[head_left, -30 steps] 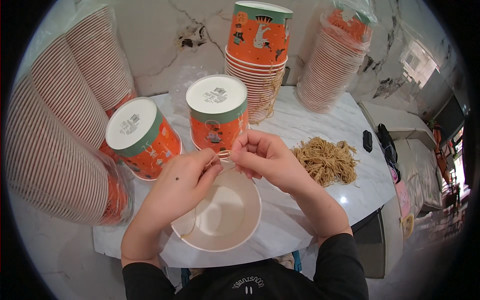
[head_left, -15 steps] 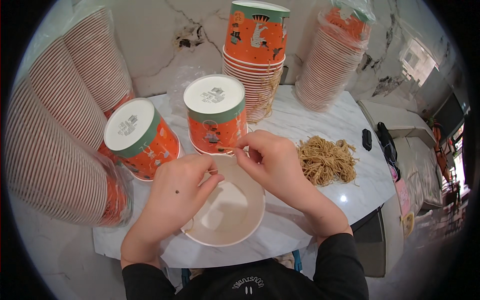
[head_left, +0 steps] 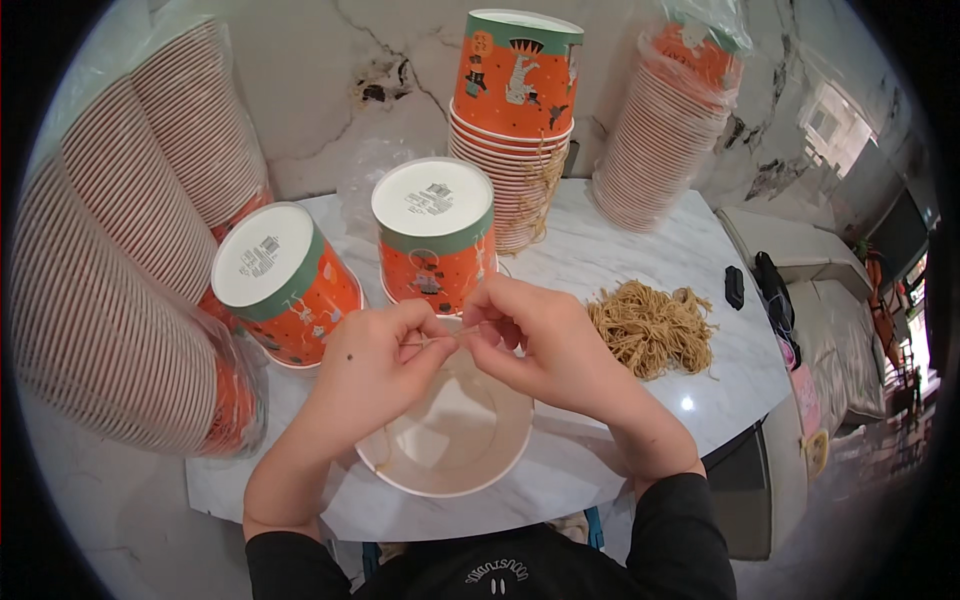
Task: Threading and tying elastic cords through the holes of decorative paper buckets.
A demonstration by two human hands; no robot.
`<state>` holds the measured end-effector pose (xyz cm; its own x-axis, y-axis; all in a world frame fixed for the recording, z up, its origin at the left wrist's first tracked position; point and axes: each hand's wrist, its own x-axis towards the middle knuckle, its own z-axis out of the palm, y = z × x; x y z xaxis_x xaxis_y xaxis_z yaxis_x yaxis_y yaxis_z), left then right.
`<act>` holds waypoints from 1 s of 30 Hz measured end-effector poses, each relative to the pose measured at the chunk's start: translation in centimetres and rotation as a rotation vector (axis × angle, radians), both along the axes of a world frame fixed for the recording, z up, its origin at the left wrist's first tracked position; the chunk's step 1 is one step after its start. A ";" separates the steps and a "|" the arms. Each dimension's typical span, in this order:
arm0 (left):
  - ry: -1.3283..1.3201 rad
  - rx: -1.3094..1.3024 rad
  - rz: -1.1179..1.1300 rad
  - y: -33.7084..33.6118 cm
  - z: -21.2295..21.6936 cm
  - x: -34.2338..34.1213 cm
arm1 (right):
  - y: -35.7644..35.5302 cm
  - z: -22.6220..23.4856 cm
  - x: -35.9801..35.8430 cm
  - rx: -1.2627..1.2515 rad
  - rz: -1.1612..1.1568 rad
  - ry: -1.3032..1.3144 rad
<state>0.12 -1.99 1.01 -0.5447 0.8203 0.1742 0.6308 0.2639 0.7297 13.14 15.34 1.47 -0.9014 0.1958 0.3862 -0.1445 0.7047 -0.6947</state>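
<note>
Above the far rim of a white-lined paper bucket (head_left: pixel 478 455), my two hands meet, nearly touching. My left hand (head_left: pixel 372 362) pinches a thin tan string (head_left: pixel 468 331) between thumb and forefinger. The same string is pinched by my right hand (head_left: pixel 548 338), its fingers curled. A strand of it lies against the bucket's left inner wall. The bucket stands with its mouth up, close to my body. Just behind it is an upturned orange and green bucket (head_left: pixel 430 275). The fingertips partly hide the string, so any knot cannot be made out.
To my right lies a heap of tan strings (head_left: pixel 652 328). Another upturned bucket (head_left: pixel 290 310) stands at the left, beside tall bagged bucket stacks (head_left: pixel 110 290). At the back are a stack draped with strings (head_left: pixel 510 130) and a bagged stack (head_left: pixel 665 125). A small black object (head_left: pixel 734 287) lies near the right edge.
My hands have come closer together, the right one moving slightly down and toward the left. The string between them is drawn into a shorter span. The view has shifted slightly.
</note>
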 end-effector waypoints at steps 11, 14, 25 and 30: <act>-0.798 0.343 -0.188 1.0 -0.7 -1.5 | -1.0 -2.3 -0.6 0.252 -0.029 0.280; -0.820 0.372 -0.191 0.5 -0.8 -1.7 | -1.5 -1.9 -0.8 0.230 -0.026 0.275; -0.852 0.166 -0.235 0.5 0.6 -1.8 | -0.7 0.0 0.6 0.196 0.108 0.189; -0.859 0.130 -0.292 0.2 -0.1 -2.3 | -0.8 0.8 1.0 0.010 0.130 0.093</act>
